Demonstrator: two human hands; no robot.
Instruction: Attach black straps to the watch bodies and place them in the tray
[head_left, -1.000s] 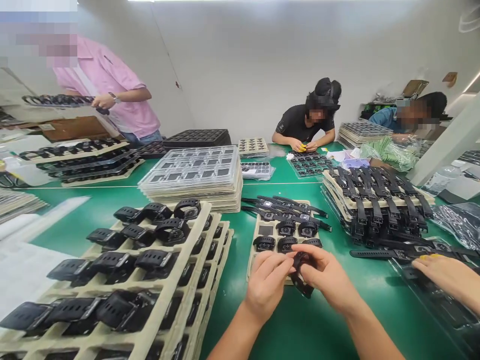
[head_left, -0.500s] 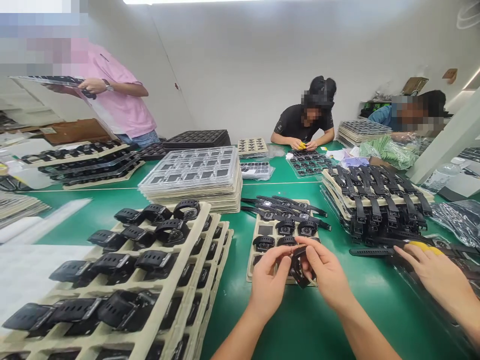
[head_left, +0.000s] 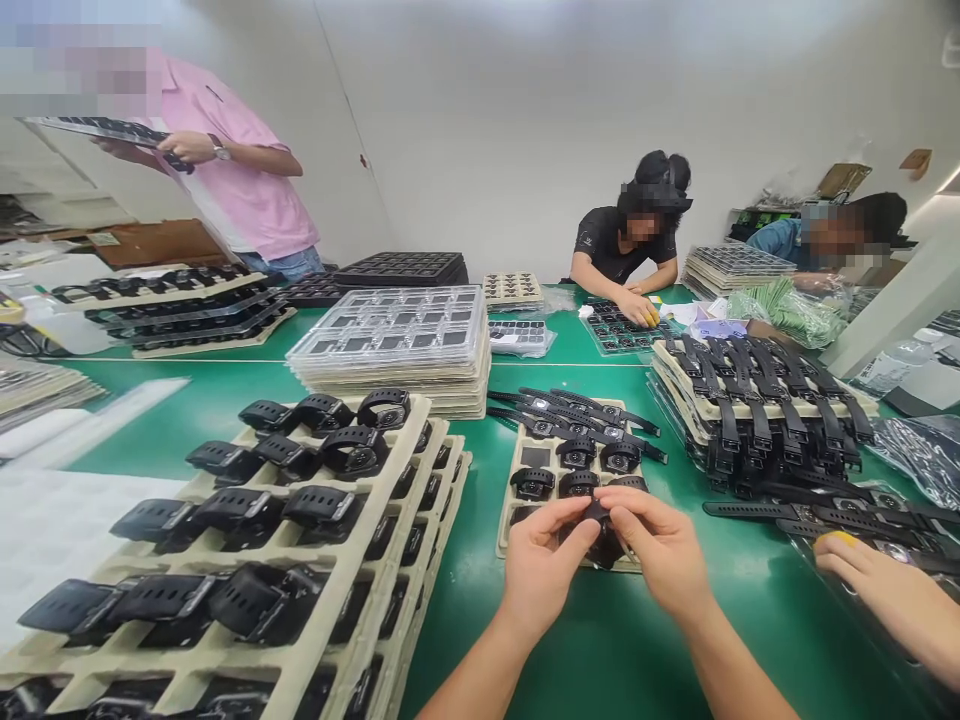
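Between my two hands is a black smartwatch (head_left: 604, 545), its strap pinched at the top by the fingertips of both. My left hand (head_left: 544, 565) grips the strap from the left, thumb and forefinger together. From the other side my right hand (head_left: 660, 550) closes on the same strap, hiding part of the watch. Just beyond the hands lies a beige tray (head_left: 504, 520) with several watches in its cells; some have looped straps, and those at the back lie with straps stretched out. One cell at the tray's left holds a flat dark square (head_left: 535, 457).
Stacked beige trays (head_left: 405, 450) of looped watches stand at my left. Clear plastic trays (head_left: 397, 330) top a pile behind. To the right are a stack of strapped watches (head_left: 750, 400) and a co-worker's hand (head_left: 885, 600) with yellow finger covers. Other people work across the green table (head_left: 600, 650).
My fingers have shifted along the strap, and the watch has turned, now hanging lower beneath the fingertips. The co-worker's hand at right has moved slightly down; the person opposite has reached across a tray.
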